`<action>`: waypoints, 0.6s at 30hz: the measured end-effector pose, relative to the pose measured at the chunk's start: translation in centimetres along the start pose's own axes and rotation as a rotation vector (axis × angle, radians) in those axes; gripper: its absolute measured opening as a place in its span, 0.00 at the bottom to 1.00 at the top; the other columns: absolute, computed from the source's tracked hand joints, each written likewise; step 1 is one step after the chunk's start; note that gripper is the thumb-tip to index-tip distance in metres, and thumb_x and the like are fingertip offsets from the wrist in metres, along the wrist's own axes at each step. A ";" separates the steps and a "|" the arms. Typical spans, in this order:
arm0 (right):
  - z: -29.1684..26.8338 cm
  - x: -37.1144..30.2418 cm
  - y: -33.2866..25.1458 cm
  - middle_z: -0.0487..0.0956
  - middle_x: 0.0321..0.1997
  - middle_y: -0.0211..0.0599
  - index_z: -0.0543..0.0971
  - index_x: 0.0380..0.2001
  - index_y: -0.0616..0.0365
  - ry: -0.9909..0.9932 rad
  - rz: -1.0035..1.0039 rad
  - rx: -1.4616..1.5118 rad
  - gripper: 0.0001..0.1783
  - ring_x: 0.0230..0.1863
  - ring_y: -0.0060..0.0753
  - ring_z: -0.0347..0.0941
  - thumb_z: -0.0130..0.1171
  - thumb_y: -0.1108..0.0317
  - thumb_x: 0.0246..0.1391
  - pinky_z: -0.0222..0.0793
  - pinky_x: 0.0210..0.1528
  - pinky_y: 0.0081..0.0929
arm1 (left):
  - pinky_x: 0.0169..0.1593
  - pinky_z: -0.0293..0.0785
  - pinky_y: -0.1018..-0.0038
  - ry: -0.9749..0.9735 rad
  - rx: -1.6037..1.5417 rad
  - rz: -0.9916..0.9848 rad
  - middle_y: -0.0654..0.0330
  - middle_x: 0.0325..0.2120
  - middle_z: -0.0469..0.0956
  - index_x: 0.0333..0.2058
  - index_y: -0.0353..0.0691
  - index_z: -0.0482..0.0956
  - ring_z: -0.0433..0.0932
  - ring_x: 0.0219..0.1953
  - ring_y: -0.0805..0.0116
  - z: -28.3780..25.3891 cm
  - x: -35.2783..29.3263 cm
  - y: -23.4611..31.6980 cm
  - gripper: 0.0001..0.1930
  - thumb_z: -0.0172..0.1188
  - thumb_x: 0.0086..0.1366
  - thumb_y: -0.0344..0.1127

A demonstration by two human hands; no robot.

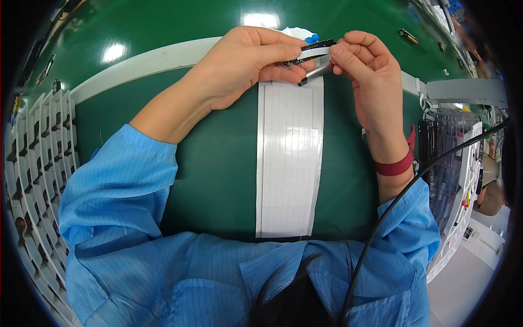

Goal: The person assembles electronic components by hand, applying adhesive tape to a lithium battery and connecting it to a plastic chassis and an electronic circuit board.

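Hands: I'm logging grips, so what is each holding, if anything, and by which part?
Left hand: the black piece, by its left part. Right hand: the white strip, by its right end. For the silver tube, it can't be told.

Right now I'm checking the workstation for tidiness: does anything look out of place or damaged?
The black cable looks awkward: it slants across the view over the right sleeve; whether it touches is unclear. A white scrap lies loose at the green worktop's far right. No obvious spill or damage.
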State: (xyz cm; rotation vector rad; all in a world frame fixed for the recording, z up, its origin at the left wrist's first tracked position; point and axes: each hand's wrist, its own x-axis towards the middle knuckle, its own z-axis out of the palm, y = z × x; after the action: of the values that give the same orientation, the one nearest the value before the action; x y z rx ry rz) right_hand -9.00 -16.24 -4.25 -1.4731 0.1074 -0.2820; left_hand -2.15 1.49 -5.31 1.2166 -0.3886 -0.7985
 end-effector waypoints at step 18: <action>-1.6 0.7 -2.1 0.76 0.32 0.36 0.72 0.33 0.63 -0.289 0.090 -0.017 0.11 0.31 0.19 0.74 0.59 0.79 0.43 0.70 0.32 0.14 | 0.32 0.79 0.77 -0.309 -0.178 -0.193 0.45 0.33 0.76 0.44 0.29 0.67 0.79 0.28 0.66 -0.4 -0.4 1.1 0.16 0.52 0.59 0.31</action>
State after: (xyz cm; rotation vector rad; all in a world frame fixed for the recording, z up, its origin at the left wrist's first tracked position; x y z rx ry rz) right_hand -9.01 -18.12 -2.30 -1.5065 -0.0568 0.0060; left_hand -1.78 2.15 -4.32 0.9743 -0.4447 -1.1699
